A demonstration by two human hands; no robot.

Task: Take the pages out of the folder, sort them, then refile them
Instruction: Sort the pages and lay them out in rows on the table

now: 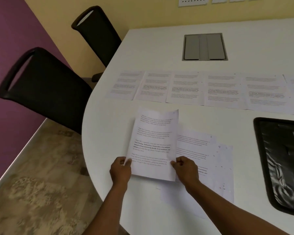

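Left hand point(120, 169) and right hand point(185, 168) are pinching the light, floppy page point(154, 145) at nine and three o'clock, its top edge curling.

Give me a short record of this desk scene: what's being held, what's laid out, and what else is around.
Held: one printed page, pinched at its lower edges by the left hand and right hand
Under it: more pages lying on the white table
Laid out: row of pages side by side, farther back
Folder: black folder, at the right edge
Nearby: two black chairs
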